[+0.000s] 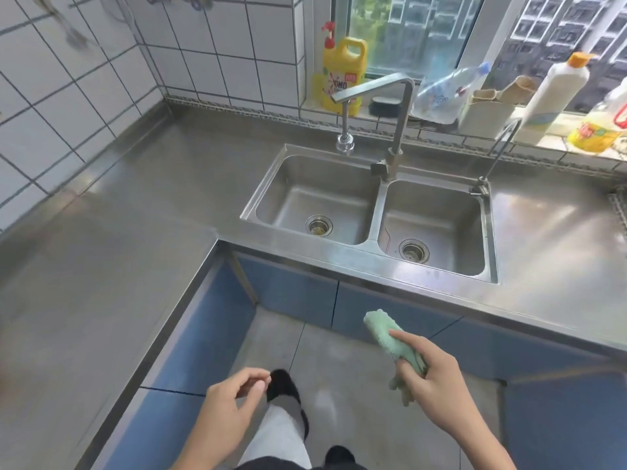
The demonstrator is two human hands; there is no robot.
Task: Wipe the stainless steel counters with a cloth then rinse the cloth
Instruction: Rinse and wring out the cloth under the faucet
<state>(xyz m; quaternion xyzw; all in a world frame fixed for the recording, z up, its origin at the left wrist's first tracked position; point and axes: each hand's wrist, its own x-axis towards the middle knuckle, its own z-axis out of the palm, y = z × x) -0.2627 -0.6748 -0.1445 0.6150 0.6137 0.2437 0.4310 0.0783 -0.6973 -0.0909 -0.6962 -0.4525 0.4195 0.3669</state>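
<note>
2 hands (234,398) – R (437,378) grips 1 cloth (390,334); 2 sink basins (315,195).

L-shaped stainless steel counter (112,232) with inset double sink (369,212), tall faucet (390,130) behind.

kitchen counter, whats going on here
A person stands in the corner of an L-shaped steel counter with a double sink. Their right hand grips a folded green cloth, held in the air in front of the counter edge and touching nothing. The left hand is empty, fingers loosely curled. No water shows at the tap, and both basins look empty. Bottles line the windowsill behind.
</note>
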